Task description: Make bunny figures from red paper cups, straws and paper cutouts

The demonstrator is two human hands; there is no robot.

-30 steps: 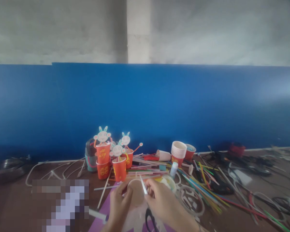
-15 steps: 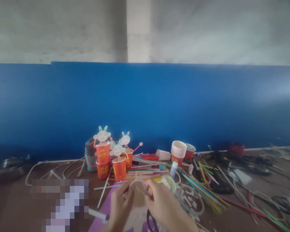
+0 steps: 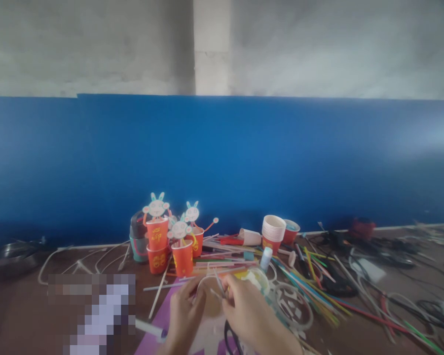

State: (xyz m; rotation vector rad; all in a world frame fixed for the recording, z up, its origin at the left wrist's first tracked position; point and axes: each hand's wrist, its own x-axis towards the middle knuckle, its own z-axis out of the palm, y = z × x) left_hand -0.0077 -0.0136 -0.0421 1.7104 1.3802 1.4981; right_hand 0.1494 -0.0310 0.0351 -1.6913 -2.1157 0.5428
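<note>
Low in the middle of the view, my left hand point(image 3: 187, 308) is closed in a pinch on a thin white curved piece point(image 3: 206, 279). My right hand point(image 3: 246, 303) is closed around a pair of scissors, whose metal blades point(image 3: 219, 283) point up and away beside the white piece. A black handle loop point(image 3: 231, 337) shows beneath that hand. Between the hands lies a brownish round patch that I cannot make out. Both hands are above a purple and white sheet point(image 3: 151, 340). The fingers partly hide the white piece.
Red paper cups point(image 3: 183, 259) with rabbit cutouts point(image 3: 157, 206) stand ahead on the left. Stacked cups point(image 3: 274, 229), a glue bottle point(image 3: 266, 259) and many coloured sticks point(image 3: 307, 286) are ahead and right. A tape ring point(image 3: 308, 318) and a marker point(image 3: 150, 328) lie near the hands.
The scissor blades have tilted slightly to the left. Both hands stay nearly in place, and the things around them have not moved.
</note>
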